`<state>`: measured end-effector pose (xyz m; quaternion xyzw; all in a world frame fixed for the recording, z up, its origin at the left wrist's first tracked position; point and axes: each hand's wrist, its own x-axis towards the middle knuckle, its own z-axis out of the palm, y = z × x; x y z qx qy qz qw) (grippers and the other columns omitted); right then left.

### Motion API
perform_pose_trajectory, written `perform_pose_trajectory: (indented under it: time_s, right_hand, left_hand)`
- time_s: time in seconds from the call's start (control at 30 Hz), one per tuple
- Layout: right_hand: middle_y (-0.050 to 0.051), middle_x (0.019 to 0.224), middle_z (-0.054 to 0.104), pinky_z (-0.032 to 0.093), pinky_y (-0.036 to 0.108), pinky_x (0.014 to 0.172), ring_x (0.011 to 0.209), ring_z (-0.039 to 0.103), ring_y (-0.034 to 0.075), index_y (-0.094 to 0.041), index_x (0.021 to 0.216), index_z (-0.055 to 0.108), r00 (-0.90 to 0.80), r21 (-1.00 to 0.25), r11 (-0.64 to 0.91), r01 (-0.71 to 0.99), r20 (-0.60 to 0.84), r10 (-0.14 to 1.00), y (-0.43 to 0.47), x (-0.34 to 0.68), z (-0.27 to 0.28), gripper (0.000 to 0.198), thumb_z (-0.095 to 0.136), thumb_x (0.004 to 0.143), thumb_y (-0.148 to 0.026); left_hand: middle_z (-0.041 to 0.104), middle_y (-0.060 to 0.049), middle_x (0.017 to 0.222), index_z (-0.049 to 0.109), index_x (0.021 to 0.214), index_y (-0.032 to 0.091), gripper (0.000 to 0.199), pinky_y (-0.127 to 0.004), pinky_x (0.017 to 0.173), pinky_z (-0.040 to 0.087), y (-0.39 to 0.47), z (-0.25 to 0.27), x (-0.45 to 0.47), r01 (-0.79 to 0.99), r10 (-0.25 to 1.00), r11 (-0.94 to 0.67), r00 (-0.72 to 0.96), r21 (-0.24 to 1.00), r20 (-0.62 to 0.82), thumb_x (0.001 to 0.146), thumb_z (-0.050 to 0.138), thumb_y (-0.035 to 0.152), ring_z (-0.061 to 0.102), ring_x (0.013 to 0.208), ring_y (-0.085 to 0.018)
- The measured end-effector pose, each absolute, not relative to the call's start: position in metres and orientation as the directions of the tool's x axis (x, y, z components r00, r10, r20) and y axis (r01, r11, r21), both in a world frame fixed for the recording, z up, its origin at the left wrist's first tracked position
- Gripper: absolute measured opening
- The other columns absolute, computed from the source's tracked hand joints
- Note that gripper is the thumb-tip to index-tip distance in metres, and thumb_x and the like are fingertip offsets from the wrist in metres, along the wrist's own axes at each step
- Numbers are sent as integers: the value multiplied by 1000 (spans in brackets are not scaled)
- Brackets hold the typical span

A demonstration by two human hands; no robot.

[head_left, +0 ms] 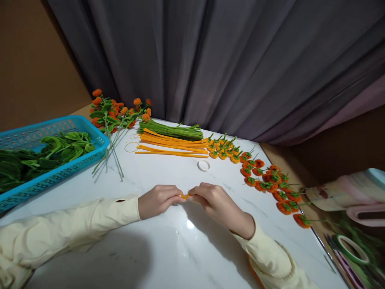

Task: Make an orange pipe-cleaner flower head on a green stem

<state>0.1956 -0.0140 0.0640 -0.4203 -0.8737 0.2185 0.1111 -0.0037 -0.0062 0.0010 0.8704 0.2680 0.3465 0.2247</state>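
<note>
My left hand [159, 200] and my right hand [215, 200] meet over the white marbled table [168, 245], fingertips pinched close together. Between them shows a small bit of yellow-orange pipe cleaner [184, 196]; most of it is hidden by the fingers. Beyond my hands lies a bundle of yellow-orange pipe cleaners [171, 140], with a few set apart in front. Behind these is a stack of green pipe cleaners [170, 129]. A white ring [203, 165] rests on the table just past my right hand.
Yellow flower heads [222, 153] and orange flower heads [270, 182] line the right side. At the far left, a blue basket [57, 172] holds green leaves, beside finished orange flowers [114, 110]. Green tape [351, 249], scissors [345, 261] and a large cup [345, 190] are at the right.
</note>
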Motion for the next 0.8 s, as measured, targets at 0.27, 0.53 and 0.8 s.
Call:
perform_pose_trajectory:
  time_s: [0.27,0.53,0.8]
  right_hand:
    - [4,75,68,39,20,64,67,59,12,-17,88,67,-719,-557,584,590,-34,694,-10,199,65,21,46,87,-14]
    - [2,69,65,43,19,63,64,57,10,-13,80,68,-759,-860,319,399,-114,641,4,200,47,30,51,85,-37]
    - [-7,44,43,26,17,41,40,32,4,-11,74,65,-728,-946,-142,291,-315,609,2,197,32,32,60,77,-42]
  left_hand:
    - [59,-7,67,59,90,10,21,-21,58,43,-9,5,-6,192,469,-854,687,484,555,90,39,18,52,60,-12]
    - [60,-8,67,57,88,12,21,-21,58,44,-12,8,-7,137,423,-871,699,472,577,90,37,15,53,61,-13]
    - [60,-6,65,57,88,13,20,-20,57,45,-15,10,-6,157,423,-886,660,436,621,90,37,15,54,59,-12]
